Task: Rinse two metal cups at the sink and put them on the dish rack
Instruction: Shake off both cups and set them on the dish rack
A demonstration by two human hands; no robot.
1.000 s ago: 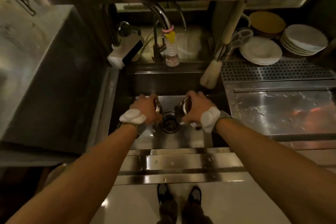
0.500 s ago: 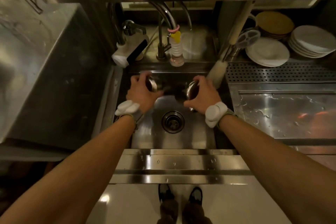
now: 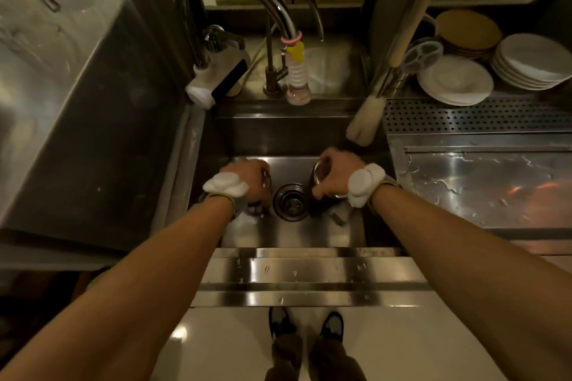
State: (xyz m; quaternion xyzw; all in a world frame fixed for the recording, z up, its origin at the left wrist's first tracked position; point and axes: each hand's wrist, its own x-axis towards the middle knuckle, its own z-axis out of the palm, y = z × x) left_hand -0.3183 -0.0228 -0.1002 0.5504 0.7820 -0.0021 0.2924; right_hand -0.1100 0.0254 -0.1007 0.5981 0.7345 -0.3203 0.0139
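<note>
Both hands are low inside the steel sink [image 3: 291,232], one on each side of the round drain [image 3: 291,202]. My left hand [image 3: 250,181] grips a small metal cup [image 3: 266,180]; only a sliver of its side shows past my fingers. My right hand [image 3: 335,168] holds the second metal cup [image 3: 318,175], tilted so its dark opening faces left toward the drain. The perforated dish rack [image 3: 476,116] lies to the right, behind the wet steel drainboard [image 3: 483,185]. No water runs from the tap [image 3: 286,22].
A corrugated white spout with a yellow clip [image 3: 296,71] hangs over the sink's back edge, next to a white dispenser [image 3: 216,79]. A long brush [image 3: 368,120] leans at the sink's back right corner. Stacks of white plates [image 3: 455,80] sit behind the rack. A steel box [image 3: 77,120] stands left.
Half a second ago both hands held the cups raised near the sink's back wall; now they have dropped down beside the drain, as they were one second ago.
</note>
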